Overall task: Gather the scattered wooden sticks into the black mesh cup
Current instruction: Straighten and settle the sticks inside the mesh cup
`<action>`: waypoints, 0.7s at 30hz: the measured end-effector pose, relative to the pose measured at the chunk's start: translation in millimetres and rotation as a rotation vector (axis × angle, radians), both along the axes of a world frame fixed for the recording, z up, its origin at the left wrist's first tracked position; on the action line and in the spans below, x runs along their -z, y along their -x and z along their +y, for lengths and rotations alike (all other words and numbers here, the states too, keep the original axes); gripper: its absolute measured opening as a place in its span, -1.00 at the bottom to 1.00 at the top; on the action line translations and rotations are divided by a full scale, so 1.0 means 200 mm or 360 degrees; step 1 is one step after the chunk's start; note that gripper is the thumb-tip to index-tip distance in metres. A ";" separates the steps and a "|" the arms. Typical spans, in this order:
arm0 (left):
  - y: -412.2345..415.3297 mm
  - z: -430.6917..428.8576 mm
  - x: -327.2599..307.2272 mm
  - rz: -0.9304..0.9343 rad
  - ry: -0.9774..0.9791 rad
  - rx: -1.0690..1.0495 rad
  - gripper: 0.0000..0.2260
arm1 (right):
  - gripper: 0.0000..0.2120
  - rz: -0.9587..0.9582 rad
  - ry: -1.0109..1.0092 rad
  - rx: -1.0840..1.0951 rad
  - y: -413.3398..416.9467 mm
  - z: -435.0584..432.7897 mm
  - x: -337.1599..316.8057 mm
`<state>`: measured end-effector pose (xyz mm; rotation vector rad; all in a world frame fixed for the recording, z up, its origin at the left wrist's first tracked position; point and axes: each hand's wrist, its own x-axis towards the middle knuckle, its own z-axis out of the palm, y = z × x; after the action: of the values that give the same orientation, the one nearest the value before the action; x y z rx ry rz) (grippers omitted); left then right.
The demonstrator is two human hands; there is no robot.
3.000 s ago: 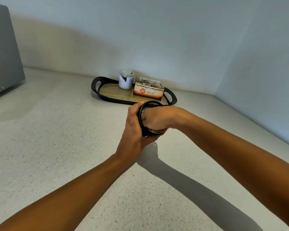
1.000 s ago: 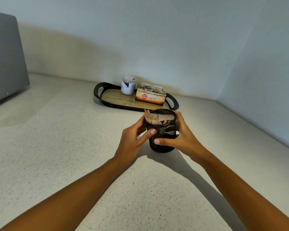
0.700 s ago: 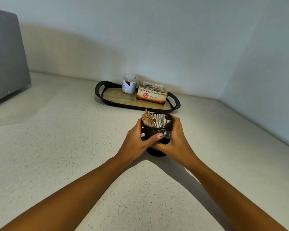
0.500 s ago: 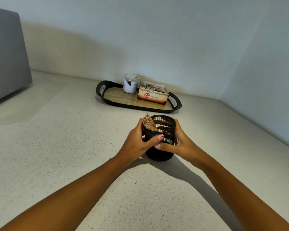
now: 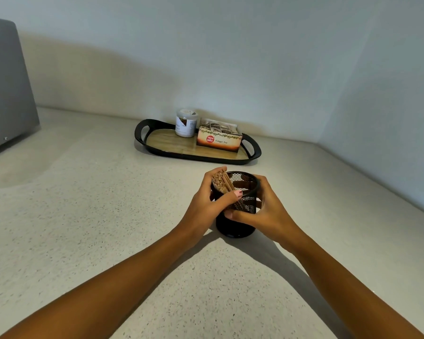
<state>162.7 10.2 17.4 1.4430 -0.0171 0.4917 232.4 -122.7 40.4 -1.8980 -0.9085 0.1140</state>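
Observation:
The black mesh cup (image 5: 240,226) stands upright on the speckled counter, in front of me at the middle. A bundle of wooden sticks (image 5: 221,182) leans inside it against the left wall, tips poking above the rim. My left hand (image 5: 206,204) wraps the cup's left side, thumb across the front. My right hand (image 5: 267,211) wraps the right side, thumb on the front mesh. No loose sticks show on the counter.
Behind the cup lies a black oval tray (image 5: 157,149) with a wooden floor, holding a white jar (image 5: 186,123) and a ginger tea box (image 5: 218,141). A grey appliance (image 5: 5,81) stands far left. Walls meet in a corner at the right.
Three seconds ago the cup was held tipped in the air between both hands. It now stands upright on the counter with the sticks inside, both hands still around it.

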 end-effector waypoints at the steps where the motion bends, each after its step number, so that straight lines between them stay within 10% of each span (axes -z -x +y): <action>1: 0.00 0.00 0.00 0.0004 0.0068 0.0030 -0.51 | -0.27 -0.0010 0.0012 0.0006 0.00 0.00 0.00; 21: -0.01 0.09 -0.22 0.0553 -0.0044 0.0107 -0.71 | -0.34 0.0474 -0.0001 -0.0016 0.09 -0.01 -0.05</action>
<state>165.6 28.0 61.5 1.5338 0.2048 0.1816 214.2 -124.9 49.6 -1.8153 -0.7149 0.3915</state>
